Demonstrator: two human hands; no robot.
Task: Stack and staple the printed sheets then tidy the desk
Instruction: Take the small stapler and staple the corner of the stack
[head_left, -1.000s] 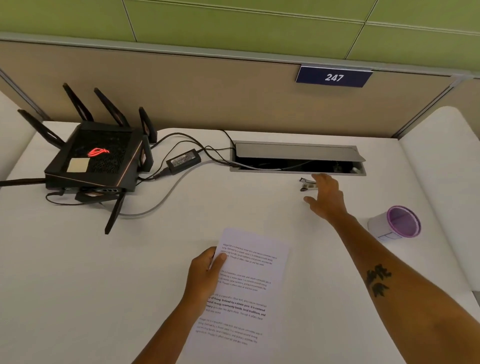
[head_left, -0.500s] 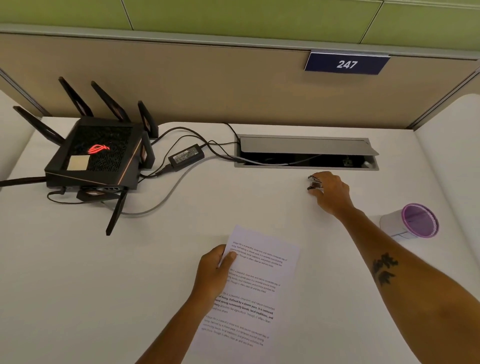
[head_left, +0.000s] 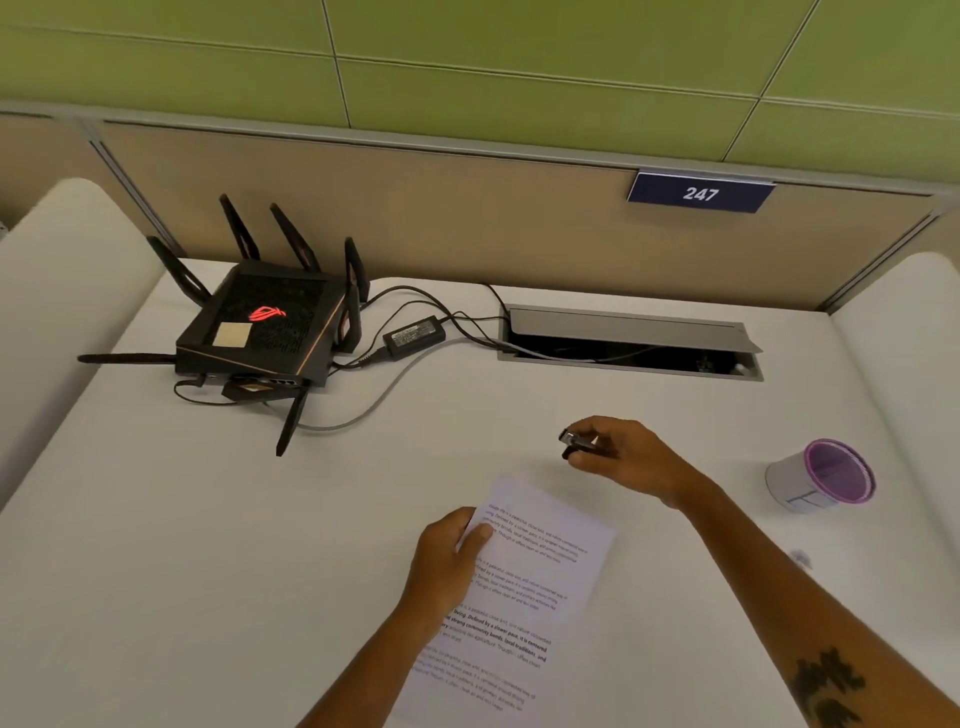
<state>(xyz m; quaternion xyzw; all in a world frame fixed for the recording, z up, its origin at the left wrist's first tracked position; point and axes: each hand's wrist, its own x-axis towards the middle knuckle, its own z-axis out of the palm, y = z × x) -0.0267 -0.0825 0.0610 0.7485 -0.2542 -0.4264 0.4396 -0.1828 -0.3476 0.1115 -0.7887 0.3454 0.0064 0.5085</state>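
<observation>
The printed sheets (head_left: 524, 587) lie as one stack on the white desk (head_left: 208, 545), tilted a little, text side up. My left hand (head_left: 447, 561) grips their left edge, thumb on top of the page. My right hand (head_left: 623, 457) holds a small metal stapler (head_left: 576, 441) just above and to the right of the sheets' top corner, its tip pointing left. The stapler is off the desk surface and apart from the paper.
A black router (head_left: 265, 332) with antennas, a power brick (head_left: 414, 336) and cables sit at the back left. An open cable tray (head_left: 628, 343) is set into the desk at the back. A purple-rimmed cup (head_left: 821, 478) lies on its side at the right.
My right hand closed on the stapler near the cable tray, lifted it and carried it toward the sheets' top corner. My left hand kept hold of the sheets.
</observation>
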